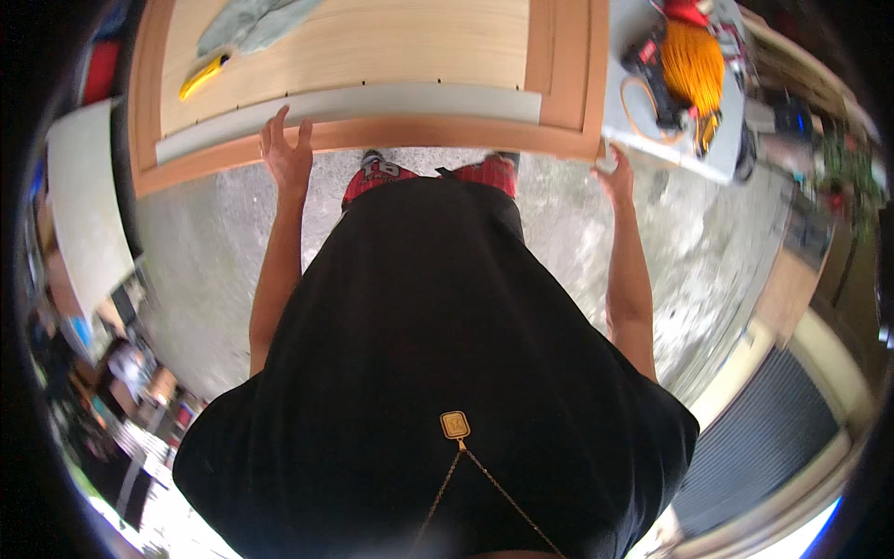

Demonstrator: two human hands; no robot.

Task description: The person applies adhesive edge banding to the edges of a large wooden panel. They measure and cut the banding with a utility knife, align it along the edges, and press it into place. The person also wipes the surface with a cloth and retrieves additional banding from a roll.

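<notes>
left hand (288, 160), right hand (616, 175) at straight-edged brown frame (428, 131) around wood-grained panel (419, 47)

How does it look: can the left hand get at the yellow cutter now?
Probably yes: the cutter lies uncovered on the panel, and only a flat strip lies between it and the left hand.

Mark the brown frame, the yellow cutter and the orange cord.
Brown frame (419, 132), head view: middle of its near rail.
Yellow cutter (201, 79), head view: middle of its body.
Orange cord (692, 65), head view: middle of the bundle.
</notes>
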